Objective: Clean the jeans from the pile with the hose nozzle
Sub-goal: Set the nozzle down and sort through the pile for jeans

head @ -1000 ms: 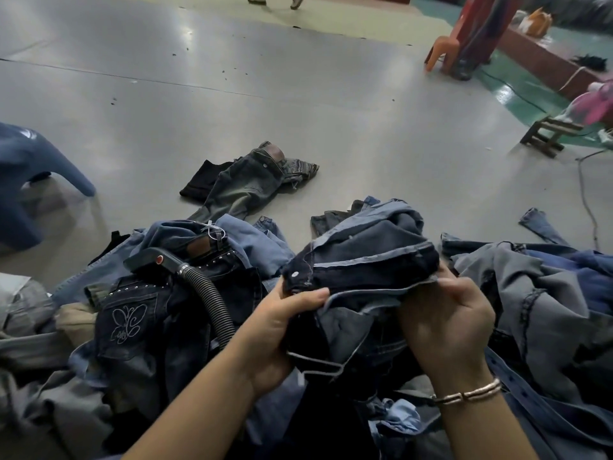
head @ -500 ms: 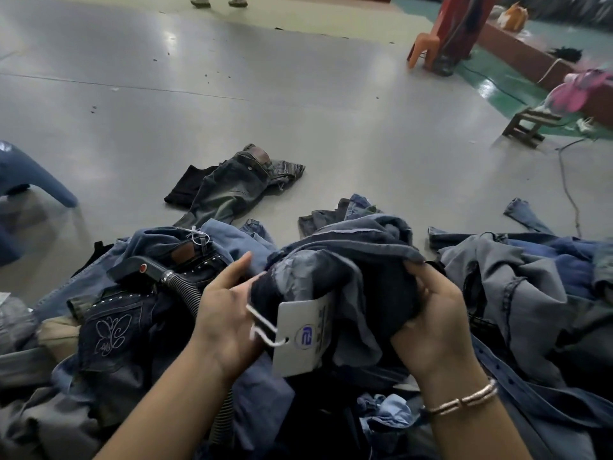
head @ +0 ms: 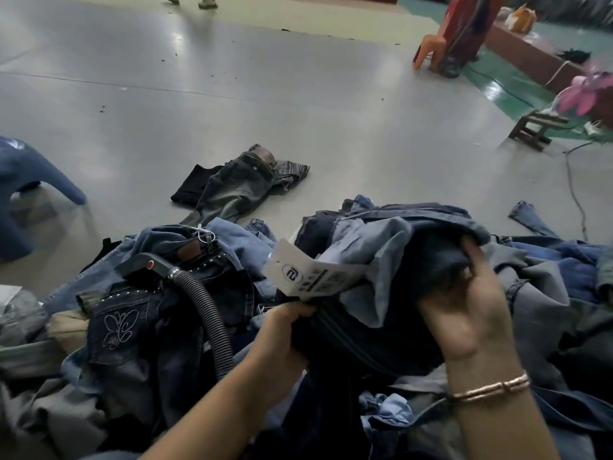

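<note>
- Denim everywhere: one pile [head: 547,293] of jeans in the foreground, one hose nozzle [head: 146,264] lying on its left side.
- Two hands: left hand [head: 282,340] and right hand [head: 464,303], both gripping one dark pair of jeans [head: 391,260].
- One paper tag [head: 298,277], now flipped up above the left hand, lower half a second ago.

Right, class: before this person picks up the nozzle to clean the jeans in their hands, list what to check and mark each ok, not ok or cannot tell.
1. Jeans held: ok, left hand and right hand both grip them.
2. Nozzle in reach: ok, it lies on the pile beside the left hand.
3. A hand free for the nozzle: not ok.
4. Jeans spread flat: not ok, bunched.
5. Tag clear of the cloth: cannot tell.
6. Hose untangled: cannot tell, its lower end is hidden.
</note>
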